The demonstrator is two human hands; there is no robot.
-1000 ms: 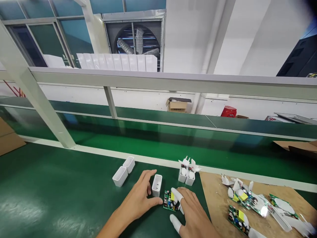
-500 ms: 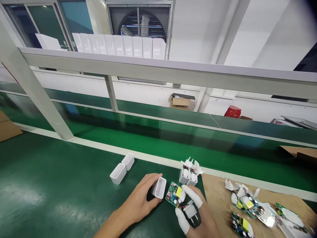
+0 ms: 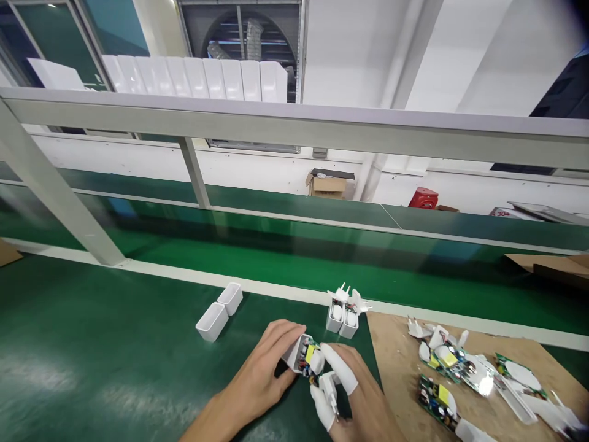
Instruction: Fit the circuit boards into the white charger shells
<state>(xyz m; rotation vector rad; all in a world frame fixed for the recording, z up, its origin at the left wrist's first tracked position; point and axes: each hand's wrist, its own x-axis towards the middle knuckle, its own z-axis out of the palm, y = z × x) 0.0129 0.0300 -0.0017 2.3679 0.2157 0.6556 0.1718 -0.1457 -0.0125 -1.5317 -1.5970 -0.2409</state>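
My left hand point(image 3: 262, 365) is closed round a white plastic charger case point(image 3: 293, 355), its open end turned to the right. In my right hand point(image 3: 352, 387), with white finger cots on thumb and forefinger, is a charger circuit board point(image 3: 311, 357) with a yellow transformer. The board's front end sits at the mouth of the case, partly inside it; how deep I cannot tell. A white plug cap point(image 3: 329, 391) hangs by the board between my right fingers. Just beyond stand two white cases point(image 3: 342, 319) with boards in them and plug caps on top.
Two white cases point(image 3: 219, 312) without boards stand to the left. Brown cardboard point(image 3: 391, 368) on the right bears several circuit boards point(image 3: 439, 400) with plug caps. Behind the green worktop point(image 3: 115, 356) run a pale edge strip and a green belt point(image 3: 276, 261), under a metal crossbar point(image 3: 294, 123).
My right hand has moved left with the circuit board, bringing it from beside the case into its mouth. The plug cap has turned with it. The view has shifted slightly.
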